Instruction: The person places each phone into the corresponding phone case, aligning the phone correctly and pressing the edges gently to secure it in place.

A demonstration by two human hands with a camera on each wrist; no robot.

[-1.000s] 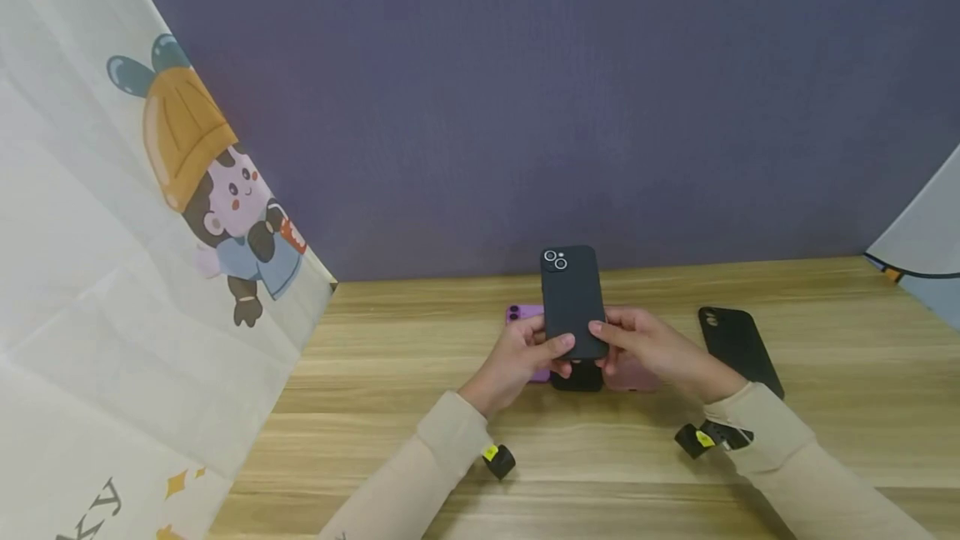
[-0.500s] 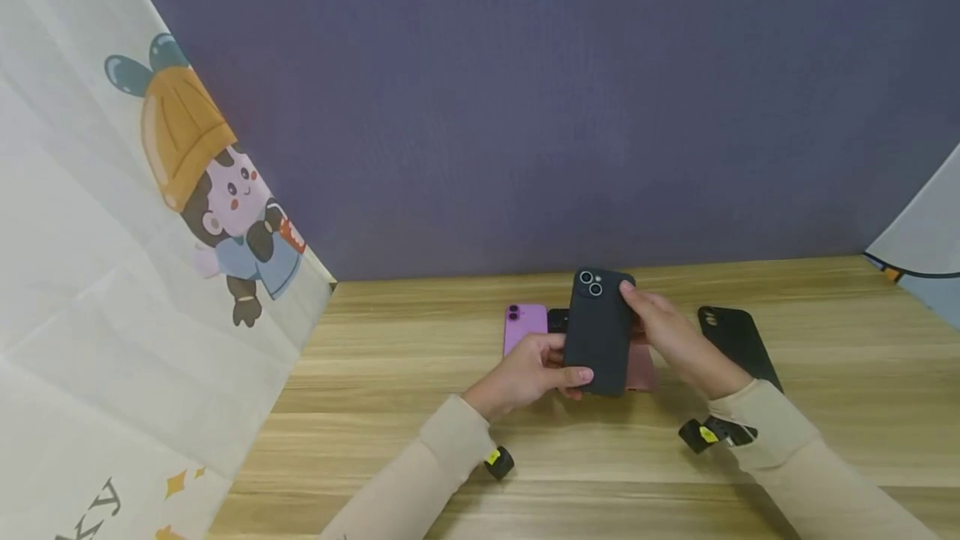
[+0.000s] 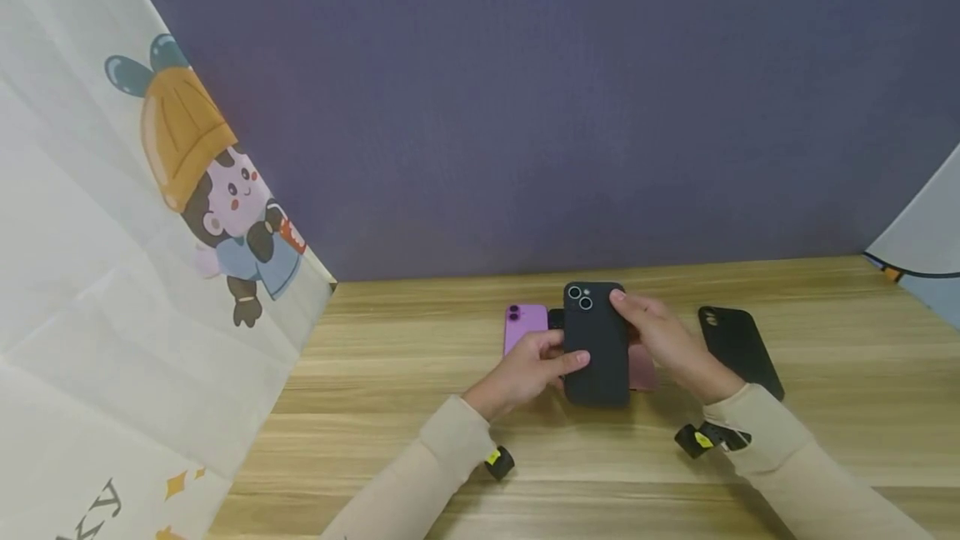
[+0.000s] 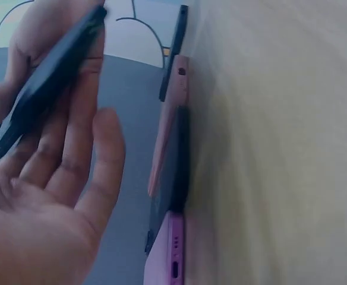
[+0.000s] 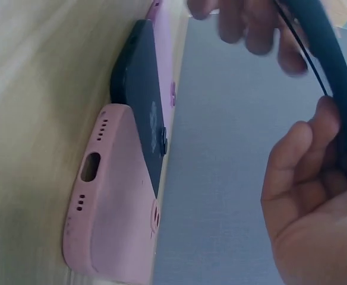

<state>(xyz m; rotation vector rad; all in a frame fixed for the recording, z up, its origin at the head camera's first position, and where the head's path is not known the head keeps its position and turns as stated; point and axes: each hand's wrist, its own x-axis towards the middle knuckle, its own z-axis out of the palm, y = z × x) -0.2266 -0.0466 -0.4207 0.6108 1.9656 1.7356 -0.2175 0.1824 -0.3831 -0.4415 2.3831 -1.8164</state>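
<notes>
A phone in a dark case (image 3: 597, 352) is held up in both hands above the table, its back with two camera lenses facing up in the head view. My left hand (image 3: 525, 372) grips its left edge, thumb across the back and fingers beneath. At the upper right corner my right hand (image 3: 662, 342) pinches it, thumb on the back by the edge. In the right wrist view a thin dark strip runs along the phone's edge with a narrow gap; I cannot tell whether it is case or phone. The screen side is hidden in the head view.
Behind the hands lie a purple phone (image 3: 525, 325), a black phone (image 5: 141, 89) and a pink phone case (image 5: 117, 196), side by side. A black phone case (image 3: 741, 350) lies to the right on the wooden table (image 3: 420, 332). A purple-grey wall (image 3: 480, 107) rises behind.
The dark-cased phone has come down and slightly right, uncovering more of the purple phone. My right hand has shifted from its lower right edge to the upper right corner.
</notes>
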